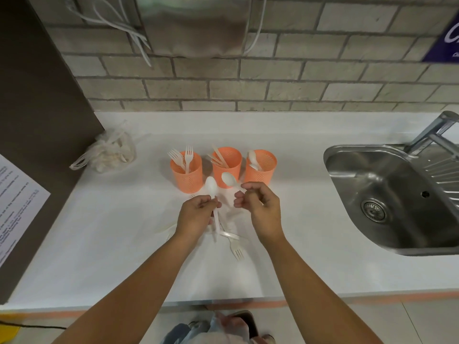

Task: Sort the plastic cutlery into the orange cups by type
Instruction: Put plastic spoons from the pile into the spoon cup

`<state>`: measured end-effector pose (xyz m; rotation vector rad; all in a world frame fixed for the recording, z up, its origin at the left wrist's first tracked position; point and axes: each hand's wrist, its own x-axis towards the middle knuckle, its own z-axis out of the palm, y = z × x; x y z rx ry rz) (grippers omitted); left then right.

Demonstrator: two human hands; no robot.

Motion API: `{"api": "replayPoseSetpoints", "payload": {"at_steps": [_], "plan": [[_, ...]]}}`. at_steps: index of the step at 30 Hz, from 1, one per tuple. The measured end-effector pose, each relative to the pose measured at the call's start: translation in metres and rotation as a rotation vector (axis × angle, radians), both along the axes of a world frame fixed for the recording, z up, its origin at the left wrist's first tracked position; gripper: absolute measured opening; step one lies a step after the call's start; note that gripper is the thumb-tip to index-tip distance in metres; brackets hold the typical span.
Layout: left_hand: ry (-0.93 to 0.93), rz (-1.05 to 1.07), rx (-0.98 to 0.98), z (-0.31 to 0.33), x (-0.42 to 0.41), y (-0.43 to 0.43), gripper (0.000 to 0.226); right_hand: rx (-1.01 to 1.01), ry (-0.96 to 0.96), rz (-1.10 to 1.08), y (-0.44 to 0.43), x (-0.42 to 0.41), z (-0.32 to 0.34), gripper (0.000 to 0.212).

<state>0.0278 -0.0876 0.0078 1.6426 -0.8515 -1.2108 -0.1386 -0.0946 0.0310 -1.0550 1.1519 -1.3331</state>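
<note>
We see the left hand (198,214) closed round the handle of the first spoon (211,187), bowl up, just in front of the fork cup (187,178). The right hand (260,209) pinches the second spoon (228,179) by its handle, with the bowl held before the knife cup (217,178). We judge both spoons to be very light, thin and a little springy, with smooth plastic that could slip or snap if squeezed hard. A gentle pinch partway along the handle should do, leaving the end free to drop in first. Both belong in the spoon cup (260,173), the rightmost of the three, which already holds spoons. The perforated cups look light too and stand close together, so we think a careless knock could tip one. The utensils standing up from the fork cup and knife cup lie in the way of the left hand's reach across. A loose fork (236,249) lies on the desk (124,232) near the wrists, beside some pale clutter we cannot make out. A crumpled bag (111,152) sits well to the left, and the sink (347,175) is well to the right.
</note>
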Motion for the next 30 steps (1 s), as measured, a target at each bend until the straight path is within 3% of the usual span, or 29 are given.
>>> {"api": "replayPoseSetpoints", "payload": {"at_steps": [2, 5, 17, 24, 30], "plan": [[0.033, 0.024, 0.005, 0.002, -0.003, 0.0, 0.015, 0.047, -0.106, -0.007, 0.004, 0.002, -0.002, 0.02], [0.074, 0.038, -0.006, 0.007, -0.006, 0.0, 0.015, 0.106, -0.121, 0.029, 0.007, 0.002, -0.007, 0.012], [0.199, 0.058, -0.057, 0.013, -0.01, -0.002, 0.009, 0.15, 0.279, 0.087, 0.007, 0.014, -0.019, 0.007], [0.248, 0.094, -0.072, 0.013, -0.015, -0.006, 0.014, 0.061, 0.409, 0.183, -0.003, 0.01, -0.012, 0.007], [0.218, 0.016, -0.136, 0.014, -0.018, -0.005, 0.016, 0.035, 0.39, 0.059, -0.024, 0.004, -0.002, 0.013]]}}
